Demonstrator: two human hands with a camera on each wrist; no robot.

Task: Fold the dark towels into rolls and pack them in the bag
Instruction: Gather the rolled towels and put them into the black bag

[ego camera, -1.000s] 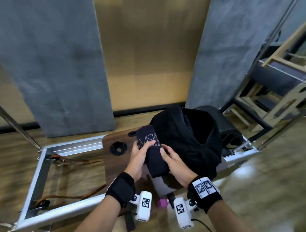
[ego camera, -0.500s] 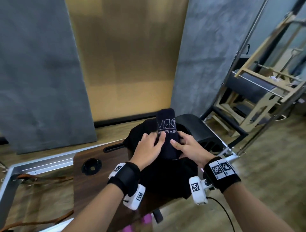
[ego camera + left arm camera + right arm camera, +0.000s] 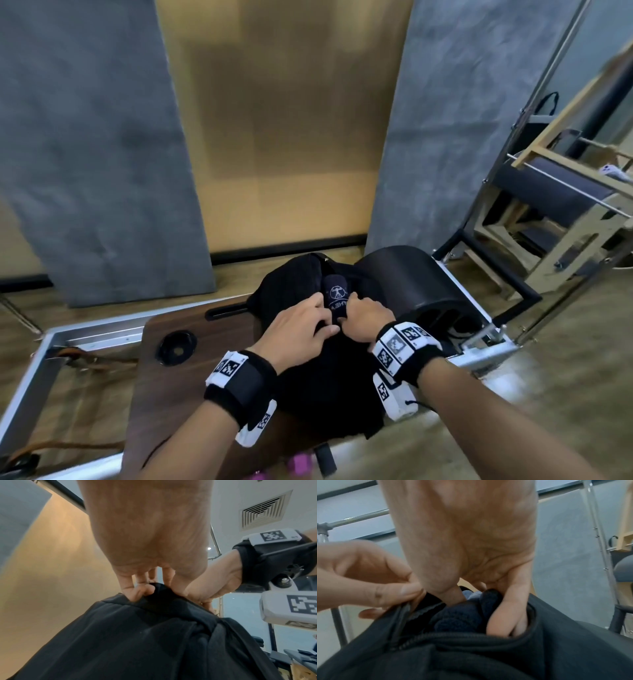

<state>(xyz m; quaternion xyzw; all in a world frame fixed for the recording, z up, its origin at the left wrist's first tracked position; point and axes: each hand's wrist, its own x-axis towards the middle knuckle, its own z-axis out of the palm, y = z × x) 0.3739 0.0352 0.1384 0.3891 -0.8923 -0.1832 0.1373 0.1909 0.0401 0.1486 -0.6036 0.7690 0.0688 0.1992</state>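
A black bag lies on the wooden board, its zipped mouth facing away from me. A rolled dark towel with a white logo stands half sunk in that mouth. My right hand grips the roll, thumb on one side and fingers on the other, reaching into the opening; the right wrist view shows the towel between them. My left hand pinches the bag's zip edge beside the roll and holds it up. The bag's inside is hidden.
A black barrel cushion sits right of the bag on the metal frame. The board has a round hole on its left. Wooden and metal exercise apparatus stands at the right. Grey panels lean on the wall behind.
The towel roll went from above the board to over the bag and down into its mouth. My left hand left the roll and took the bag's edge.
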